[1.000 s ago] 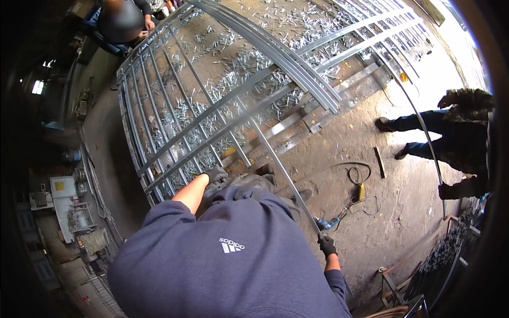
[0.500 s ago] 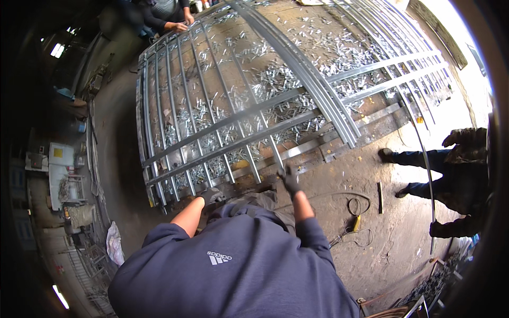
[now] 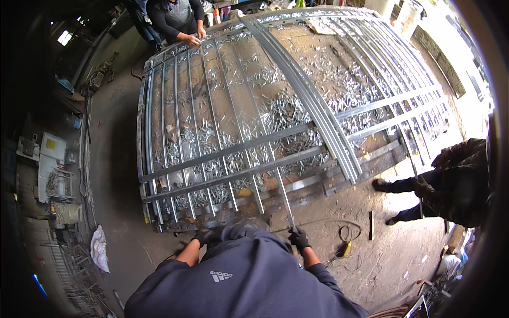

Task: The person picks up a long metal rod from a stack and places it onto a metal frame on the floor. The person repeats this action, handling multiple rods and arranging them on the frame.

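Note:
My right hand (image 3: 300, 240), in a dark glove, is closed around the near end of a long thin metal bar (image 3: 286, 203). This bar sticks out past the frame's near edge, farther than its neighbours, and runs back beneath two crosswise metal bars (image 3: 237, 174). My left hand (image 3: 203, 236), also gloved, is low by the near edge of the work table; its fingers are hidden against dark cloth, so its grip does not show. Several parallel metal bars (image 3: 209, 127) lie lengthwise left of the held one. A bundle of metal channels (image 3: 301, 87) crosses the frame to the right.
Small shiny metal pieces (image 3: 286, 108) litter the table under the bars. At the far left corner a co-worker's hands (image 3: 195, 38) touch the frame's edge. Another person (image 3: 458, 177) stands at the right, holding a strip. A yellow-handled tool (image 3: 347, 249) with a cable lies on the floor.
My right hand has closed on the bar's end, and the bar now reaches farther toward me. The person at the right has shifted their hands along the strip. The view has tilted slightly.

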A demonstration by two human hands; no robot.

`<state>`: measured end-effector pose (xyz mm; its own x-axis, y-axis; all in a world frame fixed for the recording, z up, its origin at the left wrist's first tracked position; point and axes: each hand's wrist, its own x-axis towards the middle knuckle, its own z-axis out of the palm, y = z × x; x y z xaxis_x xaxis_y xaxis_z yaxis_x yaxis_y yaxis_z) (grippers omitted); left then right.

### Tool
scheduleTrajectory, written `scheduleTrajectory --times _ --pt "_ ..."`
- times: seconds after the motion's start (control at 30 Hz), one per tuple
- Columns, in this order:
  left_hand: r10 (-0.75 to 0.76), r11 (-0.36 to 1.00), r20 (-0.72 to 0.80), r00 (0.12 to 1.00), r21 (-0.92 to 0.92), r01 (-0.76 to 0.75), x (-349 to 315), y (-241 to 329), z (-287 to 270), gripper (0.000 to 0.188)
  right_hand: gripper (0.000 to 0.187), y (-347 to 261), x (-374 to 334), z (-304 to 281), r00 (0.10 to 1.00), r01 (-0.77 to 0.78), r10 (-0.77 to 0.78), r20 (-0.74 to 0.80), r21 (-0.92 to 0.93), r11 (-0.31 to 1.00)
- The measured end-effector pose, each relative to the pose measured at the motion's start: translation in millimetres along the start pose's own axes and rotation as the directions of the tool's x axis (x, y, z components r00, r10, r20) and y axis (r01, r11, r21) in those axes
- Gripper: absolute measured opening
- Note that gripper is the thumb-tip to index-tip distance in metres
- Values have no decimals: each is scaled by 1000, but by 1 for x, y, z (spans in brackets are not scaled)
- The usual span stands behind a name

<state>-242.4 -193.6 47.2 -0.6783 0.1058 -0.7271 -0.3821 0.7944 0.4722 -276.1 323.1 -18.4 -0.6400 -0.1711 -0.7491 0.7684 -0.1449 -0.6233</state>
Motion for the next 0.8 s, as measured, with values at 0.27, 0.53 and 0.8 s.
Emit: scheduleTrajectory --times 0.27,0.53,0.8 --pt "-274 929 127 953 -221 296 24 18 -25 37 29 -91 96 62 977 202 -196 -79 83 976" --pt "-35 893 -83 996 -451 -6 62 24 -49 36 26 -5 4 -5 986 -158 140 -91 -235 959" --pt "-128 938 71 989 -317 144 54 3 -20 32 19 -21 -16 17 951 -77 -14 -308 -282 956"
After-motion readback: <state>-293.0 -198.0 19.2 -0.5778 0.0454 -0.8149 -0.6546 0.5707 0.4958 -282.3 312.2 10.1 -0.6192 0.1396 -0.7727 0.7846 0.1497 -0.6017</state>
